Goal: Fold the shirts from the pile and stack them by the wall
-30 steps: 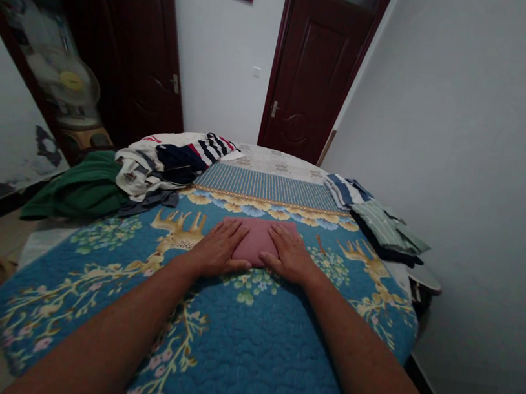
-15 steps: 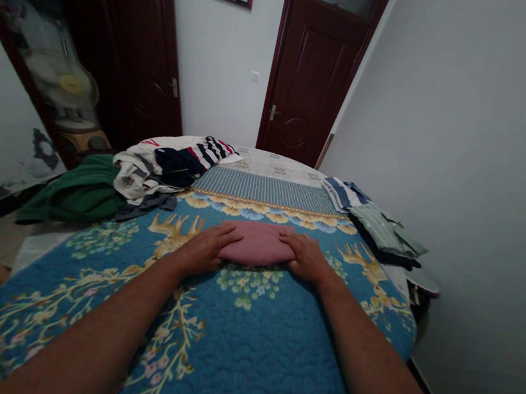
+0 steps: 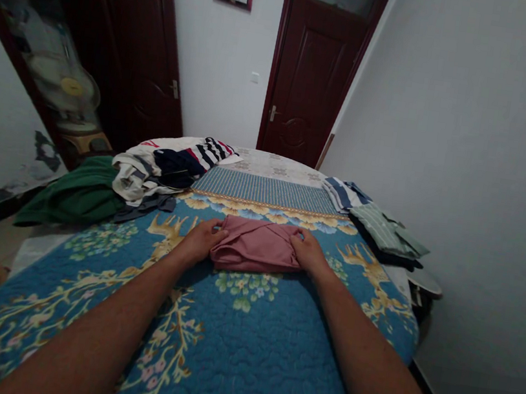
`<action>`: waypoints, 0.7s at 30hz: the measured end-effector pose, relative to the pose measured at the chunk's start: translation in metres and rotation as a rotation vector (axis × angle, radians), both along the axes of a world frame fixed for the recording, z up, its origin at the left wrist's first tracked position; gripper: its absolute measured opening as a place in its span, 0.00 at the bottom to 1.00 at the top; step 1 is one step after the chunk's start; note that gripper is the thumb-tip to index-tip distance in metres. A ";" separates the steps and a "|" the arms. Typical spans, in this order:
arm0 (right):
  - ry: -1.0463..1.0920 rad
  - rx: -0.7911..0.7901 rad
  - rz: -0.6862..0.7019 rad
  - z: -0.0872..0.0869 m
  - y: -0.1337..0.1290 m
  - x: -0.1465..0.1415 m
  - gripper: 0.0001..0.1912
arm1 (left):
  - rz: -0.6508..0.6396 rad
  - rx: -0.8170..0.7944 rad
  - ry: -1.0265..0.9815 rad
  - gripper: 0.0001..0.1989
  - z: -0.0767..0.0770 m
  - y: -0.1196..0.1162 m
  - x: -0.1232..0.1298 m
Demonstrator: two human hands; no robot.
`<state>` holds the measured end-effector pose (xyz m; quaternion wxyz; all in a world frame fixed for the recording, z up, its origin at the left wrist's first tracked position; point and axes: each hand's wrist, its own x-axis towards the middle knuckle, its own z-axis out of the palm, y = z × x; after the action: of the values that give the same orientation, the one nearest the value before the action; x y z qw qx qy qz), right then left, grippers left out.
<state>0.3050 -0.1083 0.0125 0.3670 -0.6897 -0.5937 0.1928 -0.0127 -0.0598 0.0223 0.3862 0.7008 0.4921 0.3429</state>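
Observation:
A folded pink garment [image 3: 258, 247] rests on the blue patterned quilt [image 3: 266, 347], its folded layers and loose edges showing on top. At its left end my left hand [image 3: 203, 239] pinches the cloth between thumb and fingers. My right hand [image 3: 308, 251] grips the right end the same way, thumb on top. Some fingertips of both hands are hidden behind the cloth.
Crumpled clothes lie at the far left: a green garment [image 3: 80, 194], a white one [image 3: 133, 175] and a striped one [image 3: 210, 152]. Folded clothes are at the right, a light green striped shirt [image 3: 383, 228] and a blue-and-white one [image 3: 342, 194]. A wall [image 3: 479, 188] rises on the right.
The pink garment showed a smooth face with my hands laid over its ends. Now its folded layers and edges face up, and my fingers hold its two ends.

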 end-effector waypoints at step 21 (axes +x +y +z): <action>-0.456 0.260 0.268 -0.017 -0.017 0.002 0.14 | -0.320 0.058 0.421 0.14 0.013 -0.024 -0.014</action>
<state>0.3073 -0.1249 -0.0040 0.2807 -0.5777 -0.7664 0.0016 -0.0268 -0.0837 0.0353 0.3042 0.8363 0.4347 0.1382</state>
